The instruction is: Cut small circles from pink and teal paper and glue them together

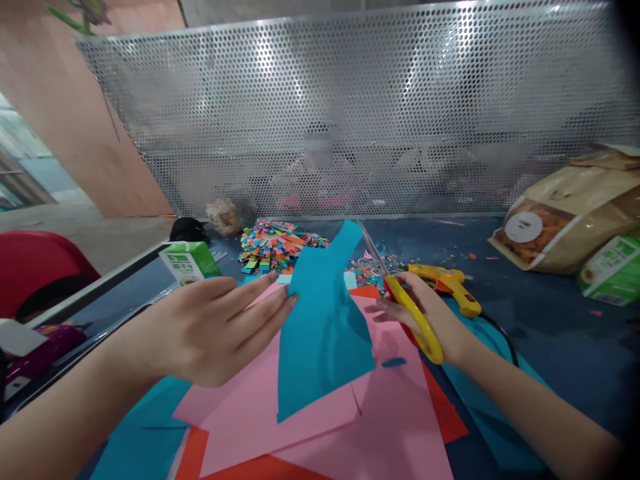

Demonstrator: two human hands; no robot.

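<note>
My left hand [220, 327] pinches the left edge of a blue paper piece [325, 327], which stands tilted above the stack. The piece has a narrow strip rising at its upper right. In my right hand [425, 307] are scissors [413, 313] with yellow and red handles, their blades pointing up and left beside that strip. Pink sheets [400, 413] lie beneath, over orange [445, 413] and blue sheets [145, 433]. A small blue scrap [394, 362] rests on the pink paper.
A multicoloured fringed paper pile [273, 243] and tiny scraps lie behind. A yellow glue gun [450, 283] is at the right, near a brown snack bag [565, 207] and a green carton [613, 270]. Another green carton [190, 262] stands left. A perforated metal panel [325, 87] rises behind.
</note>
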